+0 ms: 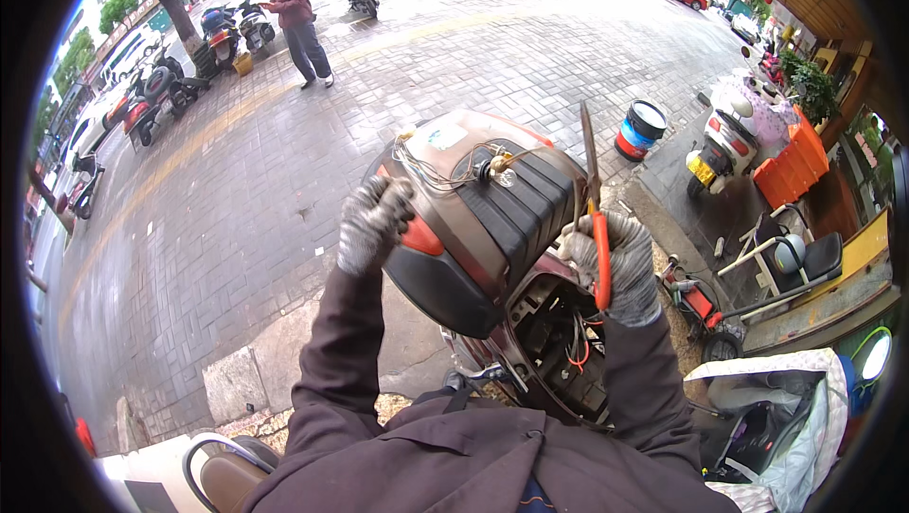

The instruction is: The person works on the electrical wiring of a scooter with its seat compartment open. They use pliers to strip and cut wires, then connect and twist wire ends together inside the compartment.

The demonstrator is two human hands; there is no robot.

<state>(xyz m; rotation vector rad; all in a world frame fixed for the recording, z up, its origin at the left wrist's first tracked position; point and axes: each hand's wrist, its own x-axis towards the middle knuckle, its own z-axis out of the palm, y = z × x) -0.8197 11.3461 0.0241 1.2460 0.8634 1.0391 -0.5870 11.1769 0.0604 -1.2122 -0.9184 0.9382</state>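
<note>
My left hand [378, 220], in a grey knit glove, is curled beside the red lamp lens of a scooter's rear top case [454, 229]; whether its fingers hold anything is unclear. Orange-handled scissors [600, 250], blades pointing up, are in my gloved right hand [616, 261], right of the case. A bundle of thin wires [433, 176] and a black connector lie across the case's lid. Below it, the scooter's open body cavity [557, 342] shows more wires, one of them orange-red. The gloves hide part of what the fingers touch.
A paint bucket [640, 131] stands on the paving ahead right. Nearer are a red floor jack [699, 300], a black-seated chair [809, 257] and an open padded bag [817, 406]. Orange crates [792, 165] stand by a parked scooter [721, 140]. A person [298, 19] stands ahead left.
</note>
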